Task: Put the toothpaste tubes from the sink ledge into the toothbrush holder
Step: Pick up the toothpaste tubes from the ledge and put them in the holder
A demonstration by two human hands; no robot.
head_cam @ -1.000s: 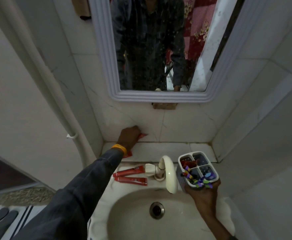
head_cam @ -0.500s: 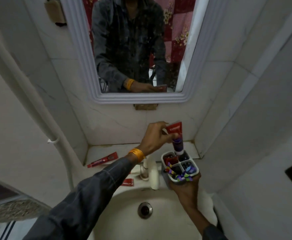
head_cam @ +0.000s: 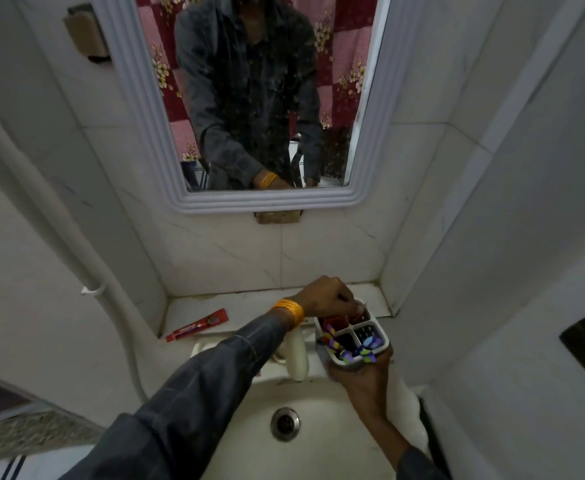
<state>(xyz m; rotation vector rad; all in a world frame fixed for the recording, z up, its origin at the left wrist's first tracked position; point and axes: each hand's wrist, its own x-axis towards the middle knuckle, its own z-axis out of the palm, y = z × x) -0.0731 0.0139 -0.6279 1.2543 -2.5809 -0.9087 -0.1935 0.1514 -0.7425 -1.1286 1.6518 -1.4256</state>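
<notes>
L hand (head_cam: 329, 297) fingers pinched over holder (head_cam: 370, 362) rear cell, can't tell if tube's let go – R hand (head_cam: 362, 379) grips holder; next tube (head_cam: 197, 325) flat on ledge (head_cam: 249, 301), light, squashy – I'd pinch mid-body.

I see 1 red toothpaste tube (head_cam: 197, 329) lying flat at lower left; my white 4-compartment toothbrush holder (head_cam: 351, 342) sits right of centre.

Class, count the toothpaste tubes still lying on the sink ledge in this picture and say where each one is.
1. A red toothpaste tube lies on the ledge's left side, beside the wall. More may be hidden under the left sleeve.
</notes>
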